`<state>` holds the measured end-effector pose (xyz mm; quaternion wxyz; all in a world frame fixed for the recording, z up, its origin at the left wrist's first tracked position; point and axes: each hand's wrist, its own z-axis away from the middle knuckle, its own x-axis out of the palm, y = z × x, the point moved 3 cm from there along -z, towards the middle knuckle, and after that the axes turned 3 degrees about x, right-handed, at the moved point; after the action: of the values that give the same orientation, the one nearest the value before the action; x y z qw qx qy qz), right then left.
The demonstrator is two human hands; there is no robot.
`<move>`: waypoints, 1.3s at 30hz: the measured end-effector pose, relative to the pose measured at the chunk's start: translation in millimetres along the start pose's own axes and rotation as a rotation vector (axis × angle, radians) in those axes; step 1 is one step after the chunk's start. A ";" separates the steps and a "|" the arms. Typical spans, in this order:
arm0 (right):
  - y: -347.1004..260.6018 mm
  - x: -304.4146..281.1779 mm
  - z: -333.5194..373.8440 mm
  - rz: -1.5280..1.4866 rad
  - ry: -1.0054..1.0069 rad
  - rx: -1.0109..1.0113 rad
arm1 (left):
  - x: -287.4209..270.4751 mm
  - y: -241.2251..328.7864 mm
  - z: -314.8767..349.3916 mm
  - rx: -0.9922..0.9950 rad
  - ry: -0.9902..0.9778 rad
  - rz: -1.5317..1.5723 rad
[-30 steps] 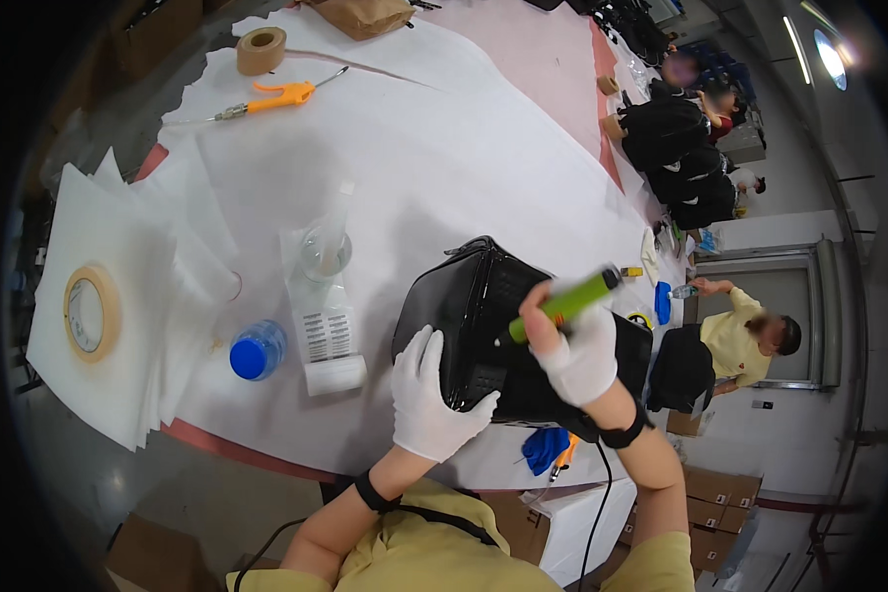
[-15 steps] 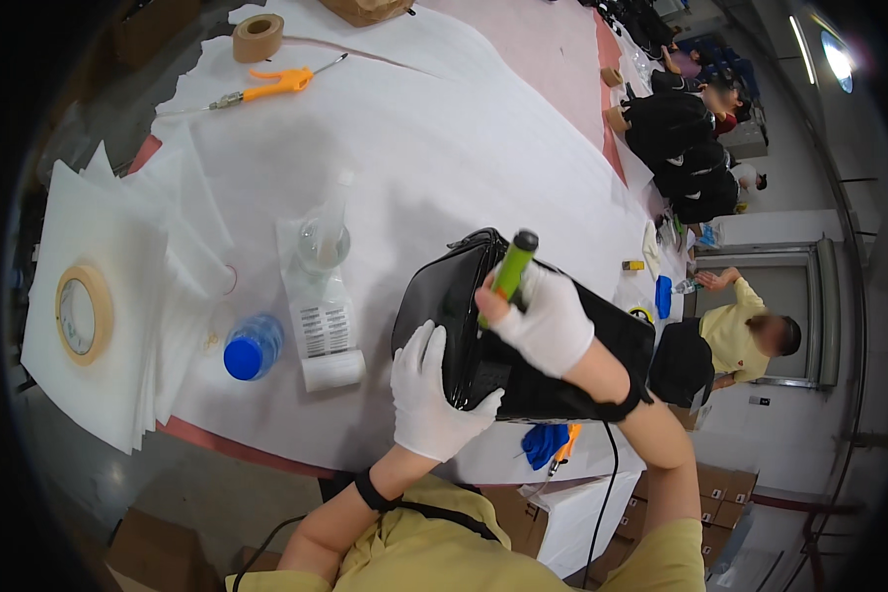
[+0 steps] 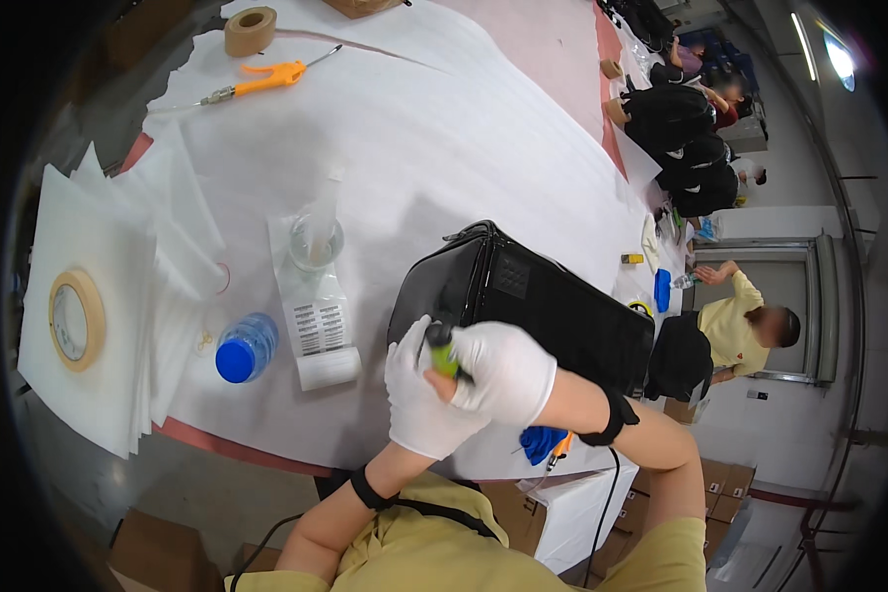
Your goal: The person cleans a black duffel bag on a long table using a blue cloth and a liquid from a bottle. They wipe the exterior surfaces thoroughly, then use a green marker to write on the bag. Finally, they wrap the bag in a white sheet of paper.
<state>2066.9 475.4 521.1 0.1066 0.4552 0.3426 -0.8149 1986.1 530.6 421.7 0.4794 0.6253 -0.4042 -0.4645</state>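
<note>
A glossy black case (image 3: 572,316), box-shaped with a raised seam, stands on the white-covered table in front of me. My right hand (image 3: 503,373), white-gloved, wraps round a green pen-shaped tool (image 3: 444,353) with a black end. It is low over the case's near left corner, and the tool's lower tip is hidden. Beside it, my left hand (image 3: 422,405), also gloved, lies with outstretched fingers against the case's near left side. The right hand overlaps it and covers its thumb.
Left of the case are a plastic cup (image 3: 316,244), a label roll (image 3: 328,367) and a blue-capped bottle (image 3: 247,348). Foam sheets (image 3: 118,237) carry a tape roll (image 3: 76,321). An orange air gun (image 3: 269,79) lies farther back. A person in yellow (image 3: 735,331) stands at the right.
My right hand has moved down and left with the green tool, from the case's upper seam to the near corner by my left hand. The left hand stays nearly in place.
</note>
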 end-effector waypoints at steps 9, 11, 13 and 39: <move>0.6 3.3 -10.6 0.124 -0.003 -0.133 | -1.6 4.4 1.9 0.091 0.008 -0.084; -11.8 8.8 -7.3 0.129 -0.036 -0.179 | 1.2 -3.4 6.5 0.056 0.017 -0.015; 15.6 -8.8 -18.9 0.121 0.007 -0.082 | -1.9 4.3 4.4 0.020 -0.028 -0.062; 101.6 -105.8 5.7 -0.494 0.839 0.217 | -9.1 7.1 12.4 0.034 -0.097 -0.131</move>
<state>2172.0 381.7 562.4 -0.2847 0.6574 0.3667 -0.5936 1971.5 535.0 429.0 0.4170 0.6353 -0.3931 -0.5177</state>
